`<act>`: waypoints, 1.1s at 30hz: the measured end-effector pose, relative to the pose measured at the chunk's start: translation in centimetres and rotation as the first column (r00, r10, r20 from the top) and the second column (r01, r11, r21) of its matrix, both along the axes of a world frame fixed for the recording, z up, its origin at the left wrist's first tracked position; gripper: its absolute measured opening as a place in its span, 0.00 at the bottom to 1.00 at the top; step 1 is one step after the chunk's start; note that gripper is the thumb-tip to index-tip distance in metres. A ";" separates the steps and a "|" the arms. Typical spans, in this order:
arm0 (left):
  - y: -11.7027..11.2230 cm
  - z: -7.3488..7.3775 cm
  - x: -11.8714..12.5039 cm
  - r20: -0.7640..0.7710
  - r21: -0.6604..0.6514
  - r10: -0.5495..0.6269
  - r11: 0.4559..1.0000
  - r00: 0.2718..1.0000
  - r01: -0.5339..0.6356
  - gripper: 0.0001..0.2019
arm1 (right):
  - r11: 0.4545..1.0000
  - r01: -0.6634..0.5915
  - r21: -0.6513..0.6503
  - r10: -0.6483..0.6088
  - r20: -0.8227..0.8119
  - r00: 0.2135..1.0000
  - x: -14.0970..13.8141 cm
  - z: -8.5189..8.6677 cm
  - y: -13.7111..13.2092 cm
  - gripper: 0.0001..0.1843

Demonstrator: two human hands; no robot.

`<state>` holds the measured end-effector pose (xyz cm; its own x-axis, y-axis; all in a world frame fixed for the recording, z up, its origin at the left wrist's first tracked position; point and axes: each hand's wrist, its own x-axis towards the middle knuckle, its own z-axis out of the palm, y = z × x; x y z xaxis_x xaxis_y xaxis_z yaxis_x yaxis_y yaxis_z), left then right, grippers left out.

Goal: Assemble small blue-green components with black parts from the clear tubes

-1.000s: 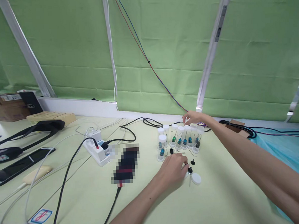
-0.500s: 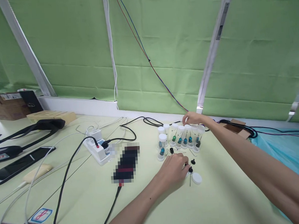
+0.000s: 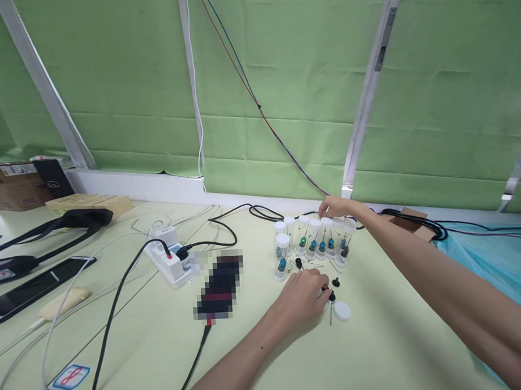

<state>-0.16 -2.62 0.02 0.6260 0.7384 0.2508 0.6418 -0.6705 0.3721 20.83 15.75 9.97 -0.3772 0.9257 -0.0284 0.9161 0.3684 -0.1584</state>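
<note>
While I'm only following this from far off, the nearest stuff is easy to place: a loose white cap (image 3: 342, 312) lies on the desk (image 3: 381, 340), right of the middle and well in from the near edge, with a black-headed pin (image 3: 331, 297) just beside it, thin stem pointing toward that edge. The left hand (image 3: 303, 292) is right there, fingers bent and thumb by the black head, but honestly I can't tell if it's pinching anything. For fiddly bits like these I'd use only thumb and fingertip on the head, wrist low, and not sweep into the second black piece (image 3: 336, 282) just beyond. Farther in, the front tube (image 3: 280, 271) stands upright, clear, white lid on, blue bit low inside. Past it, more clear tubes (image 3: 321, 251) crowd together toward the far edge: one with a green bit (image 3: 303, 241), several with blue, and a dark bit (image 3: 344, 252) in the right-end one. They look tippy to me, so any move there should go straight up, imo. The right hand (image 3: 332, 206) reaches in behind their lids near the far edge, fingertips down and hidden, so no clue whether it's gripping something.
</note>
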 end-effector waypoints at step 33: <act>-0.1 -0.4 0.3 0.005 0.035 -0.034 0.999 0.999 0.034 0.11 | 0.873 0.088 0.480 -0.068 -0.060 0.996 1.4 11.1 -10.9 0.07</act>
<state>0.14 -2.75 -0.35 0.6489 0.7076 0.2797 0.6163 -0.7044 0.3521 22.28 4.88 21.07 -0.2943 0.8472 0.4424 0.9416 0.3362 -0.0172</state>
